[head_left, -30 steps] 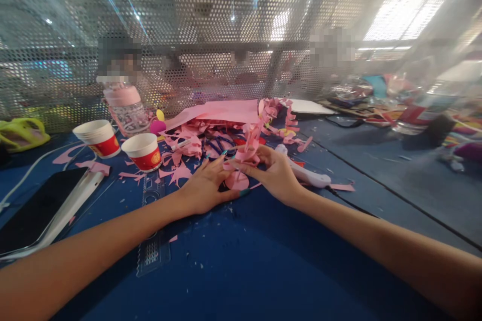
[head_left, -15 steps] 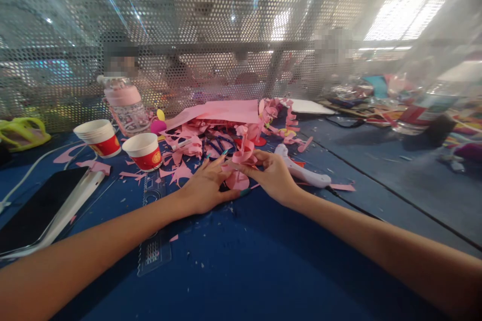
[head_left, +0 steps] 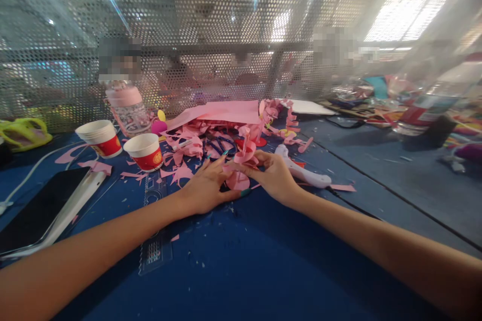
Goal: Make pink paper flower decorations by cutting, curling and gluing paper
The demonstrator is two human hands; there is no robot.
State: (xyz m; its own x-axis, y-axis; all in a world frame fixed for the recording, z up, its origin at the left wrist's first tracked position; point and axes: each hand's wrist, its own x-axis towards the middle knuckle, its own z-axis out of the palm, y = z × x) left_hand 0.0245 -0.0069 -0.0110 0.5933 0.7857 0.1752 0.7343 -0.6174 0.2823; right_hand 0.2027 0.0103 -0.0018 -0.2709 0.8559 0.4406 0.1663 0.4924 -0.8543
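My left hand [head_left: 206, 185] lies low over the table, fingers stretched out and apart, its thumb along the near side of a round pink paper piece [head_left: 238, 181]. Against the far side of that piece, my right hand [head_left: 274, 173] has its thumb and fingers pinched on a curled pink paper strip [head_left: 246, 148] that stands up in loops. Where the strip meets the round piece is partly hidden by the fingers. Just right of my right hand rests a white glue gun [head_left: 307, 174] with a black cord. Behind both hands is a heap of pink paper scraps [head_left: 190, 146].
Paper cups [head_left: 145, 153] and a pink-lidded bottle [head_left: 128, 108] stand at the left. A phone [head_left: 41, 205] and a clear ruler [head_left: 155, 246] lie nearer. Pink sheets [head_left: 229, 111] top the heap before a perforated metal screen [head_left: 211, 25]. A plastic bottle [head_left: 422, 110] is at right.
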